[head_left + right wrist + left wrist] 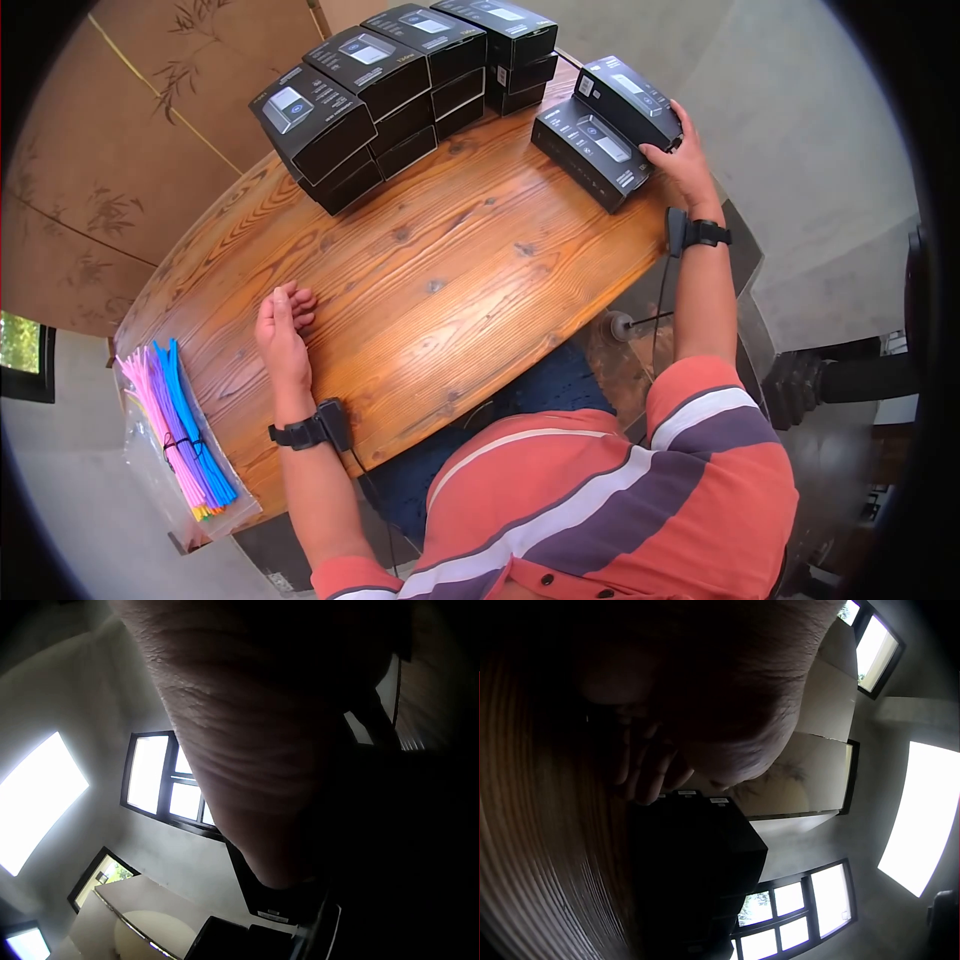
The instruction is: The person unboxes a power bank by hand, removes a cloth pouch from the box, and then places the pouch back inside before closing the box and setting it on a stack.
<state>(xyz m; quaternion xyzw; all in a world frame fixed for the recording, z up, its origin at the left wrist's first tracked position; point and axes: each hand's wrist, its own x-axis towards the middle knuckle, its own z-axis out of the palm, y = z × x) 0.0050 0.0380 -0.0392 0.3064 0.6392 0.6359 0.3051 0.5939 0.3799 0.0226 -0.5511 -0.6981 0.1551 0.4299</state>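
My right hand (688,165) grips the right end of a black printed box (632,92), thumb on the near side and fingers round the far side. That box stands behind another black box (590,150), which lies at the table's right part with its picture facing up. In the right wrist view the palm (247,750) fills the middle and dark box shapes show below it. My left hand (287,335) rests at the table's left part with its fingers loosely curled and nothing in them. The left wrist view shows those fingers (649,769) in shadow above the wood.
Stacked black boxes (375,95) stand in a row along the far side of the wooden table (430,280). At the left end lies a clear plastic bag (150,455) with pink, purple and blue pipe cleaners (185,430). A folding screen (90,180) stands behind the table.
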